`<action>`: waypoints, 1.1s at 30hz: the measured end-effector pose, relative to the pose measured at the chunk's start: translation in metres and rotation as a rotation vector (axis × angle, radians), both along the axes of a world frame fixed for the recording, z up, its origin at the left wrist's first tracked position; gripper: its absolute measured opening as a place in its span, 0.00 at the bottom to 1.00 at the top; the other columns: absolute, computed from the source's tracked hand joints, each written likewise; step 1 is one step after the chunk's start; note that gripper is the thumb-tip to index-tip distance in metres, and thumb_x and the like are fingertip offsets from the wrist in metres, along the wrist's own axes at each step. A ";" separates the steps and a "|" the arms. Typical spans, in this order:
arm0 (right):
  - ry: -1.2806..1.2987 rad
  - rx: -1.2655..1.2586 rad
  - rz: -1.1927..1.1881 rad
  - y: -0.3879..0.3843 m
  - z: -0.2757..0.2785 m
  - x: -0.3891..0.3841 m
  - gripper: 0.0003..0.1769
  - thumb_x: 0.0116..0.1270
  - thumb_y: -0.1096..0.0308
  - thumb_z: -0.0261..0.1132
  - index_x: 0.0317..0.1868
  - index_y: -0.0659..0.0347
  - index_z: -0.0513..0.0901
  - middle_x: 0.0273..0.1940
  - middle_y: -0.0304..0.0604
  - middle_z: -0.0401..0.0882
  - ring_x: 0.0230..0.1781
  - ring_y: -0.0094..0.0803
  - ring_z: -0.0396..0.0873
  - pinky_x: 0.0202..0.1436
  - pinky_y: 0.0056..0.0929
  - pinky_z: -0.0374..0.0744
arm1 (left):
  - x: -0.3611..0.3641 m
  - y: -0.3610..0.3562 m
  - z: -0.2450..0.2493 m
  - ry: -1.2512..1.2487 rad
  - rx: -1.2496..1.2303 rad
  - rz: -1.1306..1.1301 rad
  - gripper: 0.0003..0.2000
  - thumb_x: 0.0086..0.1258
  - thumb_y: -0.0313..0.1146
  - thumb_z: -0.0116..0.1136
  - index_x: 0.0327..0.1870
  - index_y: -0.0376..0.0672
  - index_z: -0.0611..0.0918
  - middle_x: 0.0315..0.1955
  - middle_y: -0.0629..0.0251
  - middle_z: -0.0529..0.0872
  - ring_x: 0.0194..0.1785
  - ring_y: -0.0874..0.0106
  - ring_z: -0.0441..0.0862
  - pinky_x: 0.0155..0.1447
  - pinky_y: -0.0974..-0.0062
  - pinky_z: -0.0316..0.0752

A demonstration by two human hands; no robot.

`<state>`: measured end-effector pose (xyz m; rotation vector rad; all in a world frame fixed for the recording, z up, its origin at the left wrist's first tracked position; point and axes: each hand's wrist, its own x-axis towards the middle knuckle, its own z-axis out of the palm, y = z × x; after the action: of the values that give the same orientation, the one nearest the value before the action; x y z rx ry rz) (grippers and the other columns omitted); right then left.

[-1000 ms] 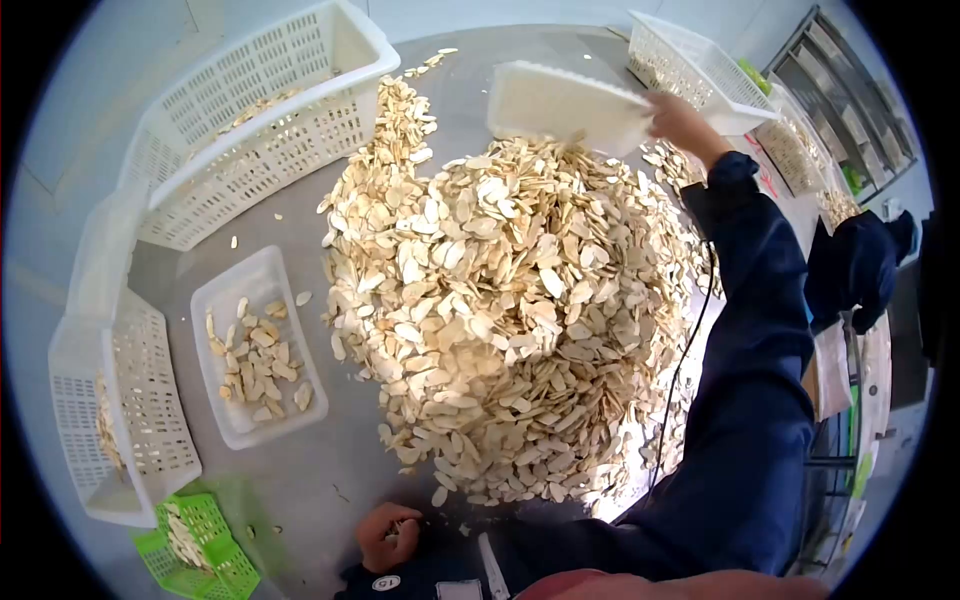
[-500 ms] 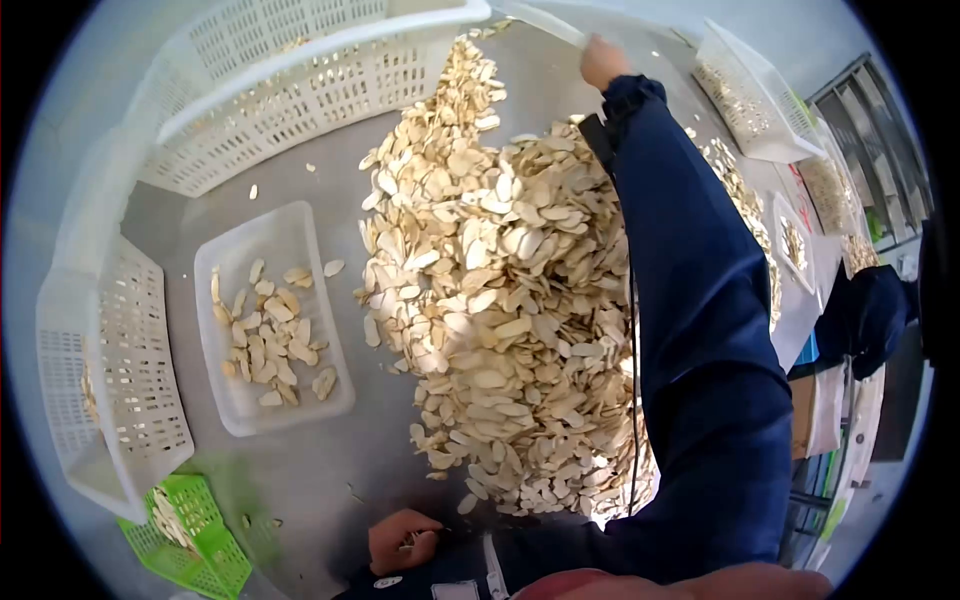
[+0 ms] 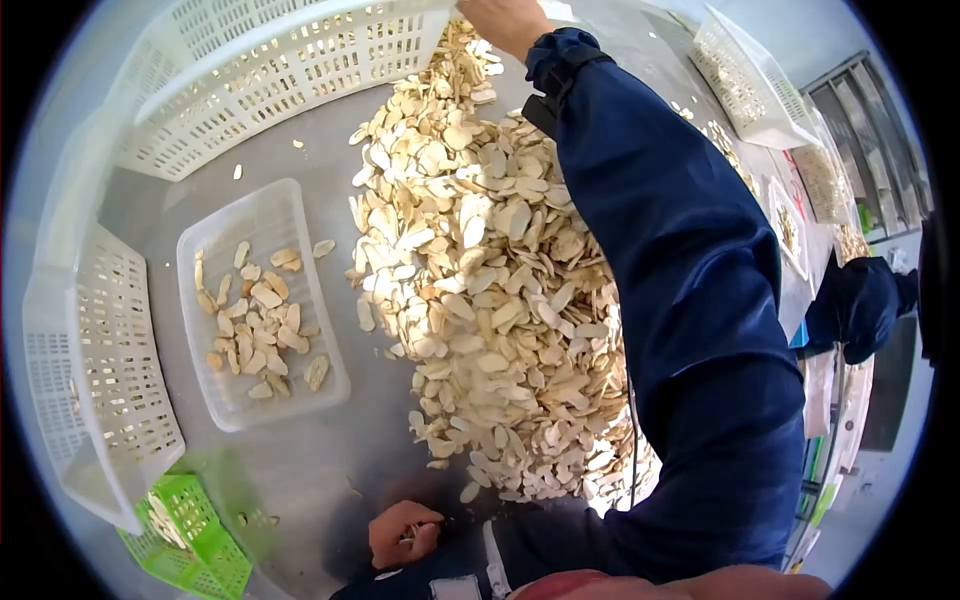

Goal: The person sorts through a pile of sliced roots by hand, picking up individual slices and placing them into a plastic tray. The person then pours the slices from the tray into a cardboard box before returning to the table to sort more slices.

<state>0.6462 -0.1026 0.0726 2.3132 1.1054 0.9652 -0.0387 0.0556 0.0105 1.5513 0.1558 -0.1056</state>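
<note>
Right hand (image 3: 505, 22) reached toward 12 o'clock, grip unreadable; left hand (image 3: 403, 532) at 6 o'clock lay curled closed. Slices (image 3: 490, 300) looked light, brittle: best scooped underneath.

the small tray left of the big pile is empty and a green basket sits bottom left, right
Not empty: in the head view the small tray holds scattered pale slices. It does lie left of the big pile, with the green basket at bottom left.
</note>
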 end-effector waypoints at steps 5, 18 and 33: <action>0.184 -0.177 0.008 -0.014 0.044 -0.079 0.08 0.70 0.69 0.63 0.46 0.58 0.87 0.41 0.48 0.89 0.44 0.45 0.89 0.45 0.43 0.85 | 0.001 -0.003 0.001 -0.012 0.008 0.028 0.05 0.75 0.28 0.64 0.41 0.36 0.88 0.29 0.61 0.88 0.30 0.73 0.85 0.37 0.76 0.78; 0.016 -0.243 -0.275 -0.113 0.155 -0.207 0.23 0.74 0.74 0.60 0.67 0.46 0.84 0.58 0.41 0.85 0.53 0.39 0.85 0.48 0.35 0.89 | 0.001 -0.003 -0.006 0.009 -0.077 0.010 0.04 0.75 0.25 0.63 0.42 0.34 0.87 0.28 0.64 0.87 0.29 0.81 0.83 0.34 0.80 0.76; 0.362 -0.169 0.011 0.015 0.040 -0.174 0.07 0.65 0.68 0.68 0.33 0.55 0.93 0.34 0.43 0.89 0.38 0.40 0.89 0.42 0.38 0.86 | -0.001 -0.007 -0.002 0.045 -0.044 0.046 0.05 0.75 0.25 0.61 0.41 0.35 0.87 0.27 0.63 0.87 0.28 0.78 0.83 0.34 0.79 0.75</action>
<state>0.4726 -0.0880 0.1128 2.3973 1.2830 0.4425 -0.0397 0.0485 0.0082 1.5009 0.2238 -0.1072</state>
